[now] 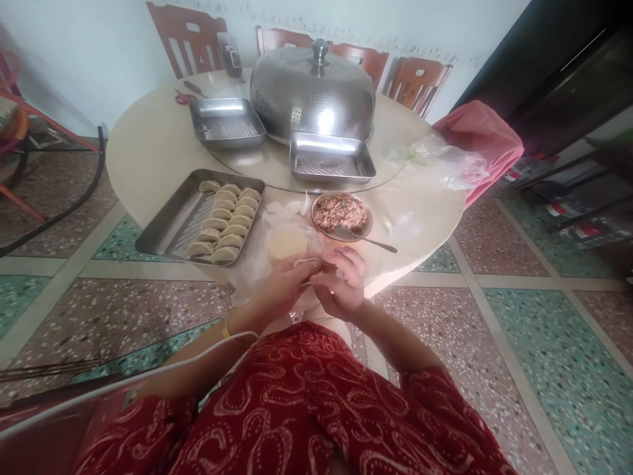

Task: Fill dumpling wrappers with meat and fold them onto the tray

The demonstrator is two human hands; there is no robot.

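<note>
Over the table's near edge, my left hand (284, 284) and my right hand (342, 282) meet, fingers closed around a dumpling (307, 262). Only its pale dough edge shows; the fingers hide the rest. Just beyond my left hand lies a stack of round dumpling wrappers (287, 244) on a clear plastic bag (254, 264). A bowl of minced filling (341, 212) sits past my right hand, with a metal spoon (380, 246) resting in it. To the left, a metal tray (171, 221) carries rows of folded dumplings (222, 214) along its right side.
Two more metal trays (227, 125) (331, 168) stand farther back, before a large domed steel lid (311, 92). Red-handled scissors (184, 97) lie at the back left. A crumpled plastic bag (457, 165) and pink cloth (487, 138) occupy the right edge. Wooden chairs (420, 82) line the wall.
</note>
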